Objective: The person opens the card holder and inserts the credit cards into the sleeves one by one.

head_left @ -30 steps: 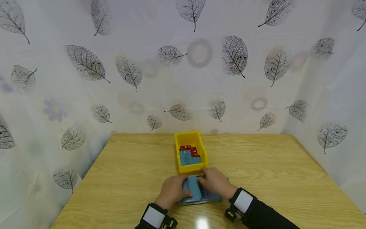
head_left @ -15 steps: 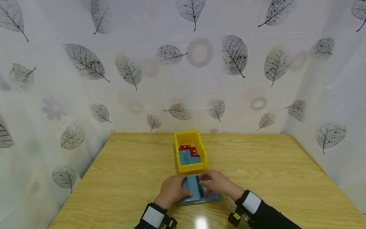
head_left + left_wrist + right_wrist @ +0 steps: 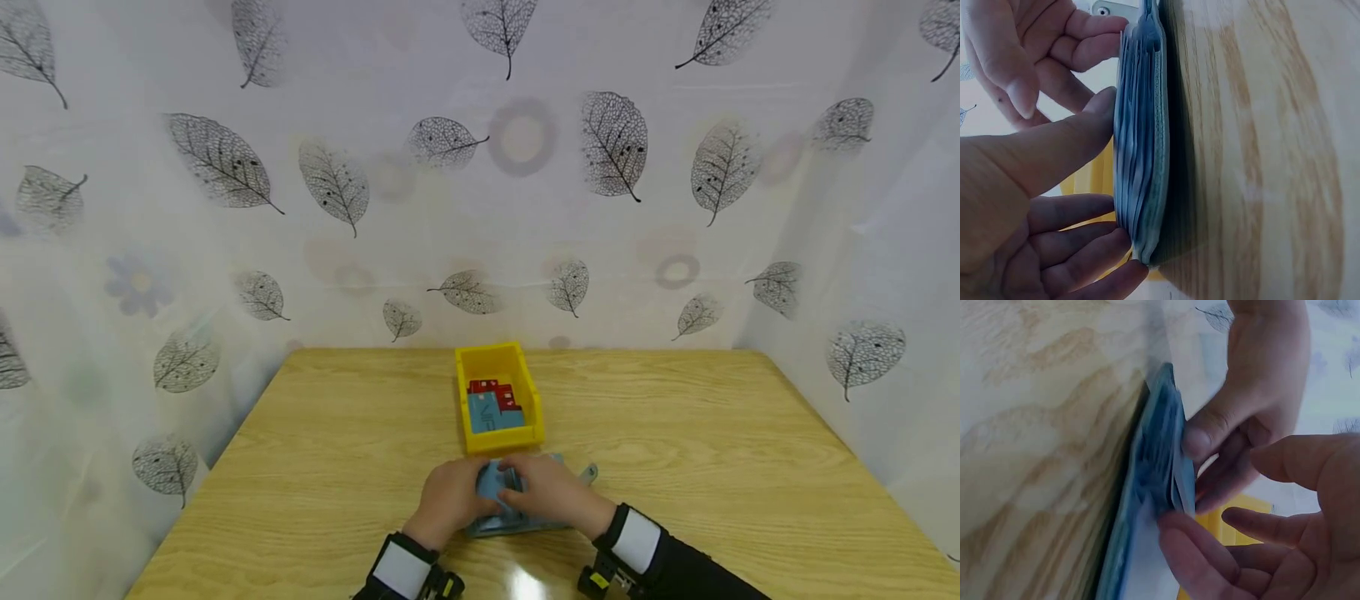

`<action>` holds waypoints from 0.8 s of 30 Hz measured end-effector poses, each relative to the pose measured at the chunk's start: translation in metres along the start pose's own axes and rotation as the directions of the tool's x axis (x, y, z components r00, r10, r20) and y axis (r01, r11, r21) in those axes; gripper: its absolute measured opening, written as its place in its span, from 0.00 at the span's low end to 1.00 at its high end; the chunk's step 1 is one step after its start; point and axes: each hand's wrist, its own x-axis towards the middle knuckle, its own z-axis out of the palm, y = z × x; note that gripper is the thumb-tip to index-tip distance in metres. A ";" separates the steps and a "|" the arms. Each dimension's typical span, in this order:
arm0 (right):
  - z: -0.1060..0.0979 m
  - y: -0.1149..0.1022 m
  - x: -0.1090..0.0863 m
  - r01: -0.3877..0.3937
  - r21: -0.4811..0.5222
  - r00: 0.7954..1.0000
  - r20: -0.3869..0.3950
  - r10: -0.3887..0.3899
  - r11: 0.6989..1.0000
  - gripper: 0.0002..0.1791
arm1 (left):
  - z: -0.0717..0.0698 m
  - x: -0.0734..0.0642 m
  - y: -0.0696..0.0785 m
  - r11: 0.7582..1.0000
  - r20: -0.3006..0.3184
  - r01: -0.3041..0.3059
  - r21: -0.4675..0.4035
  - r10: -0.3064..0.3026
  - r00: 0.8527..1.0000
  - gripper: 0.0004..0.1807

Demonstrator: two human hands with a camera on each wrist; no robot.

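A blue-grey card holder (image 3: pixel 510 524) lies spread on the table, its many clear sleeves stacked thick on the left half, as the left wrist view shows. My left hand (image 3: pixel 446 500) holds that half, thumb (image 3: pixel 1097 115) on the top sleeve and fingers along the far edge. Over the middle of the holder is my right hand (image 3: pixel 553 492), covering much of it. In the right wrist view its lower fingers touch the sleeves' edge, while thumb and forefinger stand apart with nothing between them. A strap with a snap (image 3: pixel 589 473) sticks out at the right.
Just beyond the holder stands a yellow bin (image 3: pixel 537 400). Inside it lie red cards (image 3: pixel 506 396) and blue cards (image 3: pixel 483 411). The wooden table (image 3: pixel 300 467) reaches back to a leaf-patterned curtain (image 3: pixel 517 208).
My right hand first drew back right, baring a dark-striped blue card, then moved left over the sleeves, beside the left hand. The strap now shows. My left hand has stayed in place.
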 end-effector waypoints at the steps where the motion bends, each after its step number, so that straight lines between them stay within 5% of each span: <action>1: 0.001 -0.002 0.000 0.005 -0.008 1.000 -0.004 -0.005 1.000 0.19 | 0.000 0.000 0.000 1.000 -0.011 -0.004 0.002 0.004 1.000 0.30; 6: 0.006 -0.008 -0.001 0.035 -0.018 0.999 -0.022 -0.035 0.999 0.18 | -0.001 0.001 0.002 1.000 -0.053 -0.001 -0.009 0.001 0.999 0.25; 14: -0.002 0.001 -0.008 0.022 -0.012 1.000 -0.016 -0.022 1.000 0.22 | 0.001 0.002 0.000 0.998 -0.043 0.023 -0.055 -0.025 0.999 0.33; 19: -0.011 0.010 -0.020 -0.080 -0.070 0.995 -0.057 0.077 0.994 0.23 | 0.001 -0.002 -0.006 0.986 -0.003 0.022 -0.167 -0.023 1.000 0.31; 24: -0.028 0.028 -0.037 -0.229 -0.178 0.965 -0.172 0.199 0.957 0.21 | -0.007 -0.012 -0.013 0.941 0.089 0.107 -0.320 -0.083 0.993 0.29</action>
